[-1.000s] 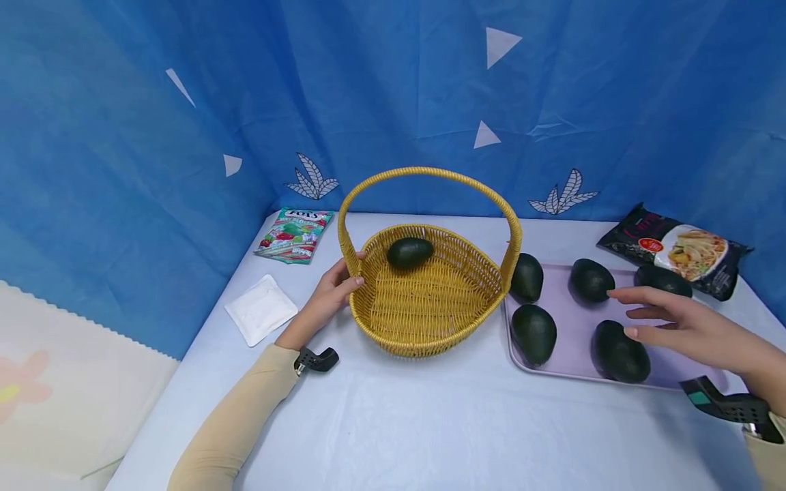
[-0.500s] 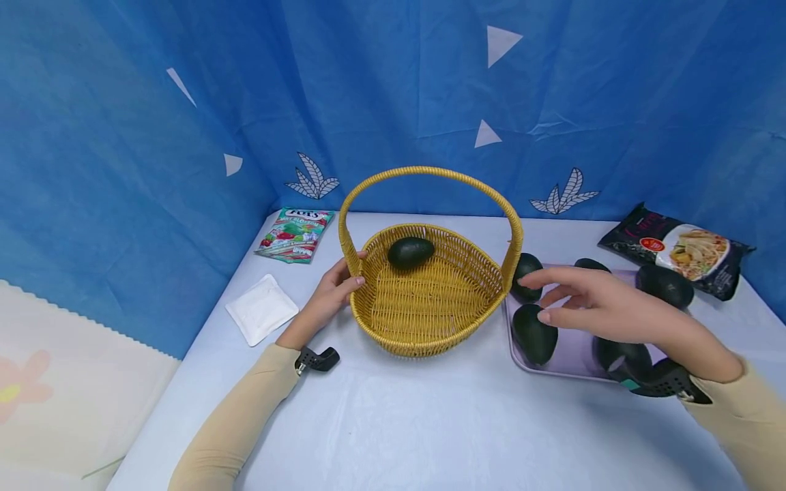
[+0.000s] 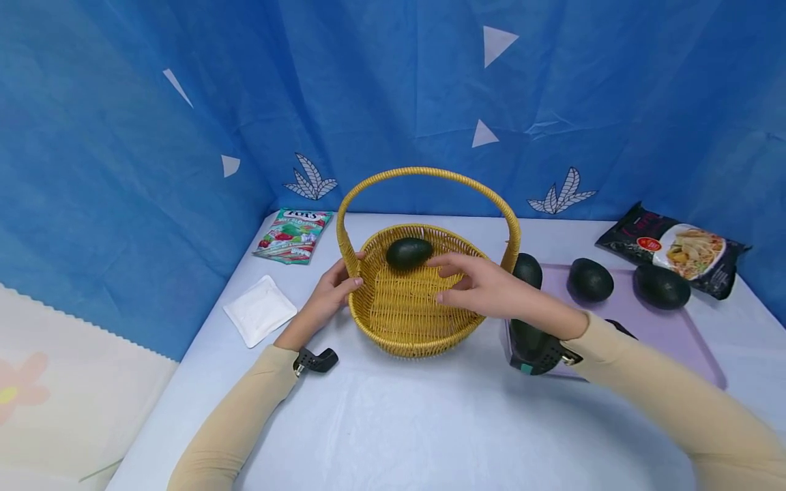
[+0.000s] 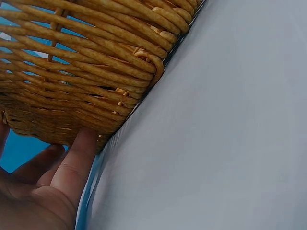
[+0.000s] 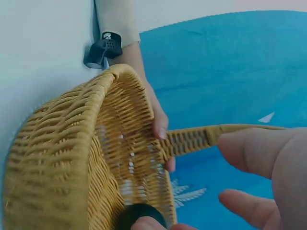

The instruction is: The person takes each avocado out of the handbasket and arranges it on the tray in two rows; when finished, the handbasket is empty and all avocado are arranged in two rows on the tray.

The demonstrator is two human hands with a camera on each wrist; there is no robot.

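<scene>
A gold wicker basket (image 3: 399,320) with a tall arched handle stands mid-table, and one dark green avocado (image 3: 409,253) lies at its far left inside. My left hand (image 3: 331,290) grips the basket's left rim beside the handle's base, thumb over the edge; the left wrist view shows fingers (image 4: 76,165) against the outer weave. My right hand (image 3: 485,286) is over the basket's right side, holding nothing, its loosely bent fingers reaching towards the avocado. The right wrist view shows that avocado (image 5: 139,216) low in the frame, partly covered by a finger.
Right of the basket lies a lilac tray (image 3: 666,334) with several avocados (image 3: 590,280), some hidden by my right arm. A black noodle packet (image 3: 675,249) is behind it. A candy bag (image 3: 295,235) and a white sachet (image 3: 260,310) lie left.
My right hand has moved left from above the tray, across the near avocados, to over the basket. My left hand and the basket have stayed in place.
</scene>
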